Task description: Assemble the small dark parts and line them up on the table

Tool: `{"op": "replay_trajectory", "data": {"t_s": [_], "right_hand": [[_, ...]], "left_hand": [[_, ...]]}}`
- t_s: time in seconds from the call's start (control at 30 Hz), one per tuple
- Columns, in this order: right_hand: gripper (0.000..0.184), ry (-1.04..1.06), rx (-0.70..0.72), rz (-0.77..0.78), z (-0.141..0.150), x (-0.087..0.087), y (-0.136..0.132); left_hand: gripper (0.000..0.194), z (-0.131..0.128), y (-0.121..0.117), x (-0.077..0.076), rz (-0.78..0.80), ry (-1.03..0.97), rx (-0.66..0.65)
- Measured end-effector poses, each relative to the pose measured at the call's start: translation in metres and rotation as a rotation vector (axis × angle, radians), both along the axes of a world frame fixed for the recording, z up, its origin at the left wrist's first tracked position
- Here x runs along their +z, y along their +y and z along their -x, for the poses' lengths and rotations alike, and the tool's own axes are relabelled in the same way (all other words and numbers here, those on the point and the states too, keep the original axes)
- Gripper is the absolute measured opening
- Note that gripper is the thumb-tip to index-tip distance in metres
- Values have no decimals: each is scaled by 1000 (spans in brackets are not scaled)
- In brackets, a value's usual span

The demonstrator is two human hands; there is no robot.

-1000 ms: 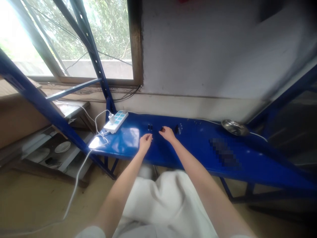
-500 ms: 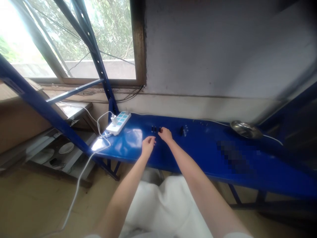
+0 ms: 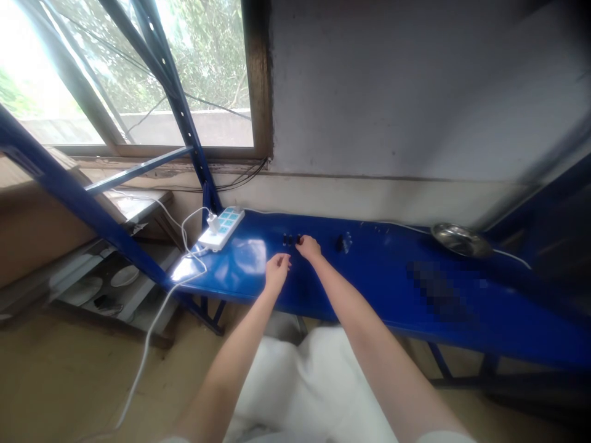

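Small dark cylinder-like pieces [image 3: 287,240] stand side by side on the blue table [image 3: 369,277]. My right hand [image 3: 309,248] pinches another small dark piece [image 3: 298,238] at the right end of this row. Just in front of the row, my left hand [image 3: 277,271] is held above the table with its fingers curled together; whether anything is in them is too small to make out. To the right of my hands lies a little cluster of dark and clear small pieces [image 3: 344,242].
A white power strip [image 3: 222,229] with a plug and cable sits at the table's left end. A shiny metal dish [image 3: 462,240] stands at the back right. A blurred dark object [image 3: 436,286] lies nearer the front. Blue rack posts [image 3: 184,117] rise at left.
Hardly anything differs. Both hands keep their places, my right one still at the end of the row; the view has shifted very slightly.
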State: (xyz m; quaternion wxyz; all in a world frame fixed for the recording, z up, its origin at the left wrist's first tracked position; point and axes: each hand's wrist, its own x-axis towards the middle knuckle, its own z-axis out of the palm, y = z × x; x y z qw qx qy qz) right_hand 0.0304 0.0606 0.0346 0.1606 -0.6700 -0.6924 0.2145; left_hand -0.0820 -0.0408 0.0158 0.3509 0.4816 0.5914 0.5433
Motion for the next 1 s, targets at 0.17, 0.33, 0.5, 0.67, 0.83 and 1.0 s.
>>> {"op": "replay_trajectory", "data": {"t_s": [0.17,0.33,0.5,0.67,0.83,1.0], "right_hand": [[24,-62,59,-22,-4,3,-5],[36,-85,77,-30,-14,8,-14],[31,-101,94,-95,-32,16,-32],[25,3,72,-129,-62,17,-57],[23,173,-97,-165,-94,10,-74],[21,214,-210,-164,-118,3,-82]], "left_hand": [[27,0,0,-1,11,27,0],[28,1,0,-2,16,31,-11],[26,1,-2,1,3,42,-18],[27,0,-3,2,-7,122,-24],[23,-3,0,-1,-94,346,-70],[22,-8,1,1,-184,575,-157]]}}
